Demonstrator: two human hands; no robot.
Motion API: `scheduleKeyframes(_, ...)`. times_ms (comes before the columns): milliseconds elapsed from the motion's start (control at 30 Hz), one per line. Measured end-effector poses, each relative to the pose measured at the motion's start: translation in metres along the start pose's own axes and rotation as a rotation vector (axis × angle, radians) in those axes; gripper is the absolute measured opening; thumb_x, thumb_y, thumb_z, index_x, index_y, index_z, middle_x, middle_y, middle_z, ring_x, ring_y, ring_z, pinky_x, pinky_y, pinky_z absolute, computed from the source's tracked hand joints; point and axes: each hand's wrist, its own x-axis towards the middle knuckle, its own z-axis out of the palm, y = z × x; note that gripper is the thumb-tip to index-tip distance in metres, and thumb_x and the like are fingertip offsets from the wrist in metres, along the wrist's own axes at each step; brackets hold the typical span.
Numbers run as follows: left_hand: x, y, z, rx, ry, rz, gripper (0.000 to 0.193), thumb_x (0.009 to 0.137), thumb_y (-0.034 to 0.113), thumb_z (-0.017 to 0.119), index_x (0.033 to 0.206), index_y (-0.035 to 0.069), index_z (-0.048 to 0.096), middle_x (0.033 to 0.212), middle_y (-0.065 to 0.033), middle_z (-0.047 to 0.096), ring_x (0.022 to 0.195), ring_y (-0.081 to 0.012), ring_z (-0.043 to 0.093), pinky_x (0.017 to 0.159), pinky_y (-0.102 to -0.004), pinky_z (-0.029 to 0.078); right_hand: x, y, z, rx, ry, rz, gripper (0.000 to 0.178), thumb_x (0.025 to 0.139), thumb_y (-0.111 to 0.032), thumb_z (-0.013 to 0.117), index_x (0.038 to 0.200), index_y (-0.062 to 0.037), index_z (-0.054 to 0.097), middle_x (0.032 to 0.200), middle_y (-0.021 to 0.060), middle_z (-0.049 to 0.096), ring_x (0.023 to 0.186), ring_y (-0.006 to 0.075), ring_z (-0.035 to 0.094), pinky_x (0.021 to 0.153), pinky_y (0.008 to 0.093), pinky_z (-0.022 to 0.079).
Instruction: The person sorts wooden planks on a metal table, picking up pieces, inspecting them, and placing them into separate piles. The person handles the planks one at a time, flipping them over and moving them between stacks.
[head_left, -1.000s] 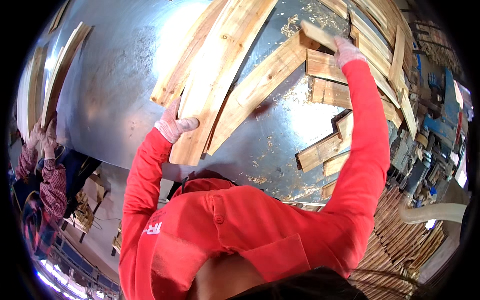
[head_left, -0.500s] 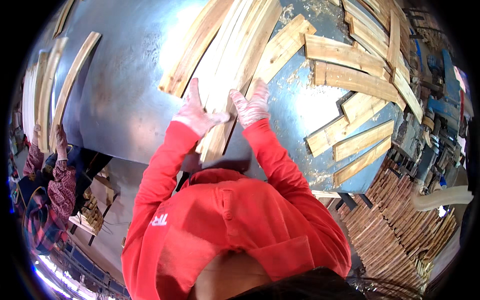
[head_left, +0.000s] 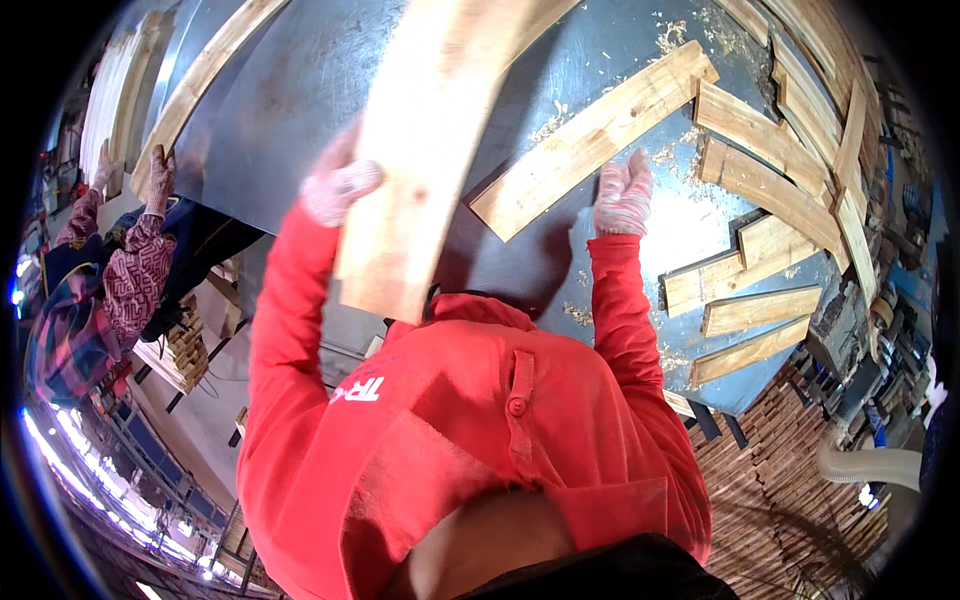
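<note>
A wide pale wooden board (head_left: 420,170) stands large before me, raised over the metal table, its near end close to my chest. My left hand (head_left: 340,185), in a whitish glove, is closed round the board's left edge; whether more boards lie under it is hidden. My right hand (head_left: 623,197), gloved too, is off the board and over the table to the right, fingers stretched out with nothing in them. Nearest to it is a single plank (head_left: 595,145) lying slantwise on the table, just left of the fingertips.
Several short boards (head_left: 765,312) lie fanned out on the metal table (head_left: 265,130) at right, with wood shavings about them. Stacked strips (head_left: 790,470) stand beyond the table's right corner. At left a co-worker's hands (head_left: 158,180) hold a long strip (head_left: 205,85).
The boards between my hands have come up toward me, held by my left hand. My right hand has let go and moved right. The slanted plank is more exposed.
</note>
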Motion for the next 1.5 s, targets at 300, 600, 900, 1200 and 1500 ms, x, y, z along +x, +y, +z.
scheduleKeyframes(300,-0.034,-0.066,-0.27,1.143,0.495,-0.001,0.105,0.066,0.034,0.081,0.144,0.0,0.019,0.131,-0.0195,0.05,0.117,-0.0293,0.053,0.099,-0.0341,0.042,0.014,-0.062,0.071,-0.868,-0.081,0.281,0.125,0.066,-0.069,0.067,0.149,-0.001,0.003,0.151,0.0321,0.007,0.143,0.0408,0.007,0.117,0.0414,0.011)
scheduleKeyframes(600,0.028,0.005,-0.125,1.94,0.726,0.281,0.1,0.065,0.048,0.079,0.138,-0.002,0.034,0.133,-0.0289,0.045,0.124,-0.0392,0.046,0.104,-0.0438,0.037,0.029,-0.031,0.048,-0.594,0.055,0.124,0.111,0.063,-0.033,0.078,0.148,-0.0032,0.013,0.148,0.0274,0.019,0.138,0.0373,0.024,0.111,0.0421,0.028)
scheduleKeyframes(900,0.169,-0.04,0.048,1.617,0.058,0.034,0.089,0.073,0.035,0.07,0.143,0.007,0.024,0.133,-0.0252,0.043,0.117,-0.0402,0.049,0.096,-0.0424,0.045,0.068,-0.048,-0.015,1.304,-0.505,0.295,0.081,0.069,-0.016,0.069,0.138,0.0044,0.03,0.119,0.0228,0.053,0.105,0.0345,0.058,0.09,0.0426,0.051)
scheduleKeyframes(1200,0.123,-0.075,0.09,-0.046,-0.066,-0.269,0.069,0.085,0.039,0.067,0.134,-0.003,0.044,0.117,-0.012,0.061,0.105,-0.017,0.056,0.095,-0.032,0.044,0.09,-0.043,0.024,-0.429,-0.65,-0.199,0.081,0.09,-0.04,0.057,0.149,-0.0045,0.014,0.15,0.0247,0.026,0.14,0.0353,0.024,0.115,0.0395,0.023)
scheduleKeyframes(1500,0.154,-0.142,0.115,-0.02,0.033,-0.395,0.037,0.08,0.014,0.074,0.111,-0.001,0.059,0.096,-0.0072,0.067,0.083,-0.0149,0.064,0.075,-0.0285,0.052,0.288,-0.093,-0.18,-1.944,-0.237,-0.102,0.102,0.074,-0.054,0.07,0.151,-0.0145,0.014,0.155,0.0118,0.02,0.144,0.0259,0.018,0.116,0.0502,0.01)
